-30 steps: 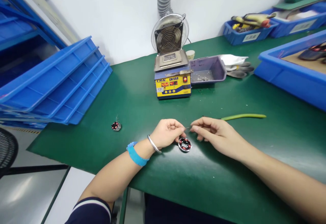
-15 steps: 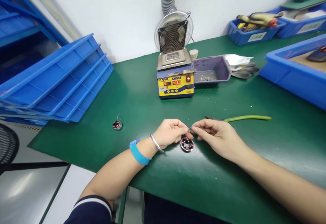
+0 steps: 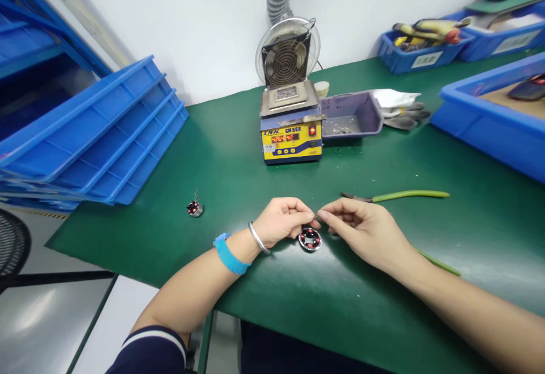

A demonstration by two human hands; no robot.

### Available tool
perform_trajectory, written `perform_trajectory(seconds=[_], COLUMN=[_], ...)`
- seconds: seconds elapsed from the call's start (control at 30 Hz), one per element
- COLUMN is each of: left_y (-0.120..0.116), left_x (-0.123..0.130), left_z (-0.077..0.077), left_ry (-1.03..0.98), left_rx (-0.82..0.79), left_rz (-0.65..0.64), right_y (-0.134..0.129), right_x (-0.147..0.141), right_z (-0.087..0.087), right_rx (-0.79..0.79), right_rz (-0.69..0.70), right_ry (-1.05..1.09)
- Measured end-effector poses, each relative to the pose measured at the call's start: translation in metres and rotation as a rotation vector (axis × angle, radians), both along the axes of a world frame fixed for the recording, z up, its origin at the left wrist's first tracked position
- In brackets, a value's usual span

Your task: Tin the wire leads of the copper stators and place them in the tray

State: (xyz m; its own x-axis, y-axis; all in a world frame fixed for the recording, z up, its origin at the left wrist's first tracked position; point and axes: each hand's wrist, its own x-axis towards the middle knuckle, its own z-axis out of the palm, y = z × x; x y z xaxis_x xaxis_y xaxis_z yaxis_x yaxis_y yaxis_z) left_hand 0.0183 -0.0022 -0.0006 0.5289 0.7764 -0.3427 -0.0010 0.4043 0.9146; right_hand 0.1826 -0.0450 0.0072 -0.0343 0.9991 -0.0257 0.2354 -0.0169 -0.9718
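A motor stator (image 3: 310,239), a round metal ring with red copper windings and black insulation, is just below my fingertips on the green bench. My left hand (image 3: 290,218) is closed in a pinch at the stator's thin wires, beside its upper edge. Thumb and forefinger of my right hand (image 3: 357,223) also pinch fine wire ends, close to the left fingertips. The wires are very thin and partly hidden by the fingers. Behind and beneath my right hand lie green-handled pliers (image 3: 409,194). A second stator (image 3: 195,209), with wires sticking up, stands off to the left.
A yellow and blue solder pot (image 3: 293,141) with lit digits stands at the back, its fan and duct above. Right of it are a purple tray (image 3: 374,121) and gloves (image 3: 406,116). Blue crates (image 3: 140,135) lean at left; a blue bin (image 3: 489,118) stands at right.
My hands stay pinched at the wires, and the fingertips are slightly closer together. The pliers' second handle now shows past my right forearm. The solder pot's displayed digits have changed; the view has shifted slightly.
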Motion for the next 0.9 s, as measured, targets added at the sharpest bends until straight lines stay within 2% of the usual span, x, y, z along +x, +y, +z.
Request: perform_trajectory(seconds=[0.3,0.47,0.53,0.6,0.7,0.77,0.9], left_y=[-0.003,-0.005,-0.005,-0.005,-0.005,-0.005,-0.005], left_x=[0.004,0.005,0.005,0.005,0.006,0.006,0.006], left_z=[0.004,0.004,0.005,0.005,0.006,0.007,0.007], left_ry=[0.049,0.082,0.085,0.082,0.089,0.105,0.125], left_rx=[0.05,0.051,0.057,0.066,0.071,0.071,0.079], left_rz=[0.034,0.044,0.032,0.024,0.015,0.014,0.013], right_y=[-0.002,0.0,0.002,0.004,0.006,0.006,0.004], right_x=[0.0,0.012,0.015,0.016,0.015,0.013,0.012], right_z=[0.004,0.005,0.002,-0.003,-0.008,-0.008,-0.006], right_rx=[0.015,-0.043,0.035,0.221,0.433,0.457,0.393], right_rz=[-0.005,0.18,0.168,0.125,0.191,0.225,0.233], right_ry=[-0.043,0.019,-0.024,-0.153,-0.318,-0.371,-0.377])
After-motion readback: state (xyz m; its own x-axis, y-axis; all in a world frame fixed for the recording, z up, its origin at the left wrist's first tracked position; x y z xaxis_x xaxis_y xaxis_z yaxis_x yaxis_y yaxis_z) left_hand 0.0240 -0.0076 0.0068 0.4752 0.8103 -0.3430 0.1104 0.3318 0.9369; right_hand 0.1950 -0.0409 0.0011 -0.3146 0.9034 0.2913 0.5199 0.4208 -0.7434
